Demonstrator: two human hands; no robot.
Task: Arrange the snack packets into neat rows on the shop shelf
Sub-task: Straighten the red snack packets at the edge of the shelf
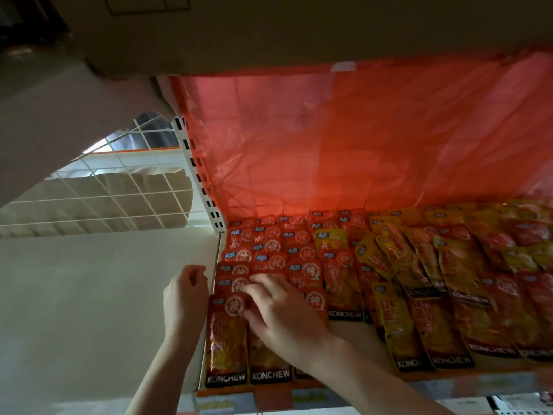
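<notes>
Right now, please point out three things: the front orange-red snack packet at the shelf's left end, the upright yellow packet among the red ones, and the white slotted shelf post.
front orange-red snack packet (pixel 227 339): head view, its middle.
upright yellow packet (pixel 330 239): head view, its upper half.
white slotted shelf post (pixel 199 175): head view, mid-height.
</notes>
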